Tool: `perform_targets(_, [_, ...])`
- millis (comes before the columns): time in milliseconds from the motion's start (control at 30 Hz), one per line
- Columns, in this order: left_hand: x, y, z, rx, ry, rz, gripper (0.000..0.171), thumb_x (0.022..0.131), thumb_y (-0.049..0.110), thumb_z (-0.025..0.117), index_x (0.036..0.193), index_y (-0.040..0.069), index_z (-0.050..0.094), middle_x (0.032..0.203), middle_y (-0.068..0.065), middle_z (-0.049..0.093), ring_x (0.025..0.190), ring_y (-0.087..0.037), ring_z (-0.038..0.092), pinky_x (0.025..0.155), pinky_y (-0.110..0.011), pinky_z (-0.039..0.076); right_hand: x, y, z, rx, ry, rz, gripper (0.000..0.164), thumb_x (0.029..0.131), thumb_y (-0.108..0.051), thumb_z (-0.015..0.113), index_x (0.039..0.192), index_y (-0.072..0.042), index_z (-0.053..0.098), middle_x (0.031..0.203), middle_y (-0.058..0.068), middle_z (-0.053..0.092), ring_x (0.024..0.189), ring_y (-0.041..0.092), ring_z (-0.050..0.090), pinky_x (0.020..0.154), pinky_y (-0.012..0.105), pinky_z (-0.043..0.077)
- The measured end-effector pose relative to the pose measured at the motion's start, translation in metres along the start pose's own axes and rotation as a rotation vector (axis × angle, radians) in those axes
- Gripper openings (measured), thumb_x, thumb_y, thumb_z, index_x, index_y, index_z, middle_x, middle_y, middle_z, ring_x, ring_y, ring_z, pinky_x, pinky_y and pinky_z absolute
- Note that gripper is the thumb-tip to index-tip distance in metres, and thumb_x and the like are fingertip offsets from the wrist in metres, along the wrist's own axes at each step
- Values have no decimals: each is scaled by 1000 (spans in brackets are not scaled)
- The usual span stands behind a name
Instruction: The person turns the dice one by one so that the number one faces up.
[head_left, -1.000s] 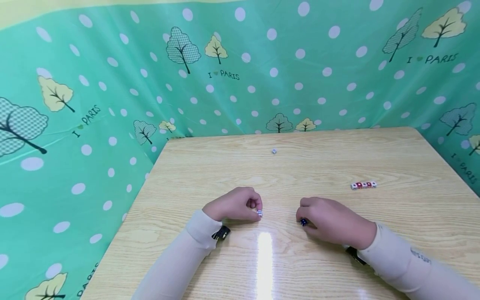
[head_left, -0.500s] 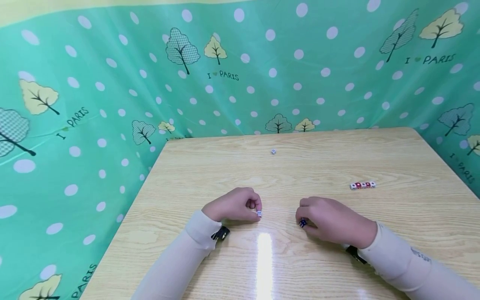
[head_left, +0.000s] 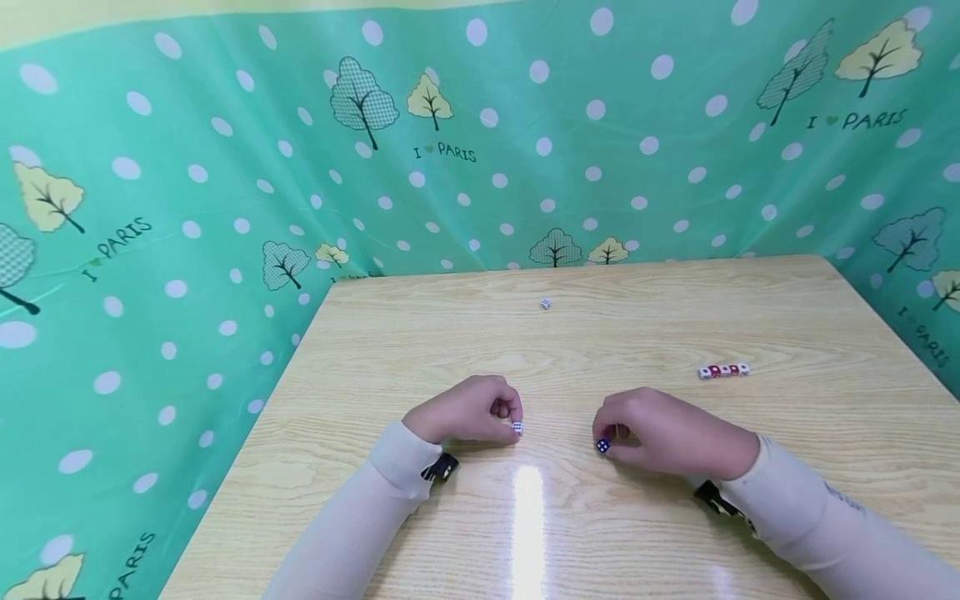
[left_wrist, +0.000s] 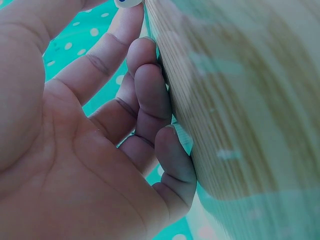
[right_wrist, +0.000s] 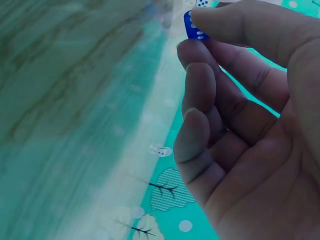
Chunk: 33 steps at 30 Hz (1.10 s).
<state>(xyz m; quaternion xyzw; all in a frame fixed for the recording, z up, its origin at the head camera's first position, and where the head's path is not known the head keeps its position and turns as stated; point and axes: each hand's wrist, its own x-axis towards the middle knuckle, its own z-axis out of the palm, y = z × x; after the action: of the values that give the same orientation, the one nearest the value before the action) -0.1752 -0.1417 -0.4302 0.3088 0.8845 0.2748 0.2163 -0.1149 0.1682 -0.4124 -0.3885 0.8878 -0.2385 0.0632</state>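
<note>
My left hand (head_left: 474, 410) pinches a small white die (head_left: 517, 427) with blue pips between thumb and index finger, low over the table. Only the die's edge shows at the top of the left wrist view, where the other fingers curl against the wood. To its right, my right hand (head_left: 660, 432) pinches a dark blue die (head_left: 602, 447) with white pips between thumb and fingertips. A five-pip face of it points toward the head camera. In the right wrist view the blue die (right_wrist: 189, 26) is partly covered by the thumb. A gap separates the two dice.
A row of several white and red dice (head_left: 723, 371) lies on the wooden table (head_left: 420, 333) beyond my right hand. One more white die (head_left: 546, 304) sits near the back edge. A green patterned curtain (head_left: 465, 200) hangs behind and at the sides.
My right hand has rolled slightly and shifted its fingers, so the blue die now shows its five-pip face squarely. The left hand with the white die stays in place.
</note>
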Motion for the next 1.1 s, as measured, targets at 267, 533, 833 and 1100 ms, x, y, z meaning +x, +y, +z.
perform_targets(267, [0, 1, 1, -4, 0, -6, 15, 84, 21, 83, 82, 25, 69, 92, 1, 60, 84, -10, 53, 74, -24, 46, 0, 9, 2, 75, -33, 30, 20, 89, -8, 77, 90, -28, 74, 86, -17, 65, 77, 3, 59, 71, 24, 54])
perform_targets(533, [-1, 1, 0, -10, 4, 6, 14, 84, 21, 83, 82, 24, 69, 89, 4, 58, 83, -11, 52, 73, -25, 46, 0, 13, 3, 79, -30, 35, 18, 88, -9, 77, 90, -27, 73, 85, -16, 63, 76, 4, 59, 69, 23, 52])
perform_targets(833, [0, 0, 0, -13, 6, 19, 15, 84, 20, 83, 82, 24, 69, 90, 3, 58, 83, -11, 52, 73, -25, 46, 0, 13, 5, 55, -23, 34, 19, 87, -9, 78, 90, -26, 72, 84, -14, 63, 76, 6, 58, 69, 22, 51])
perform_targets(1100, [0, -1, 1, -15, 4, 11, 14, 84, 20, 83, 82, 24, 69, 91, 0, 59, 83, -11, 52, 73, -25, 46, -1, 5, 5, -45, 21, 63, 13, 88, -19, 80, 89, -27, 70, 78, -16, 57, 71, 3, 53, 66, 22, 47])
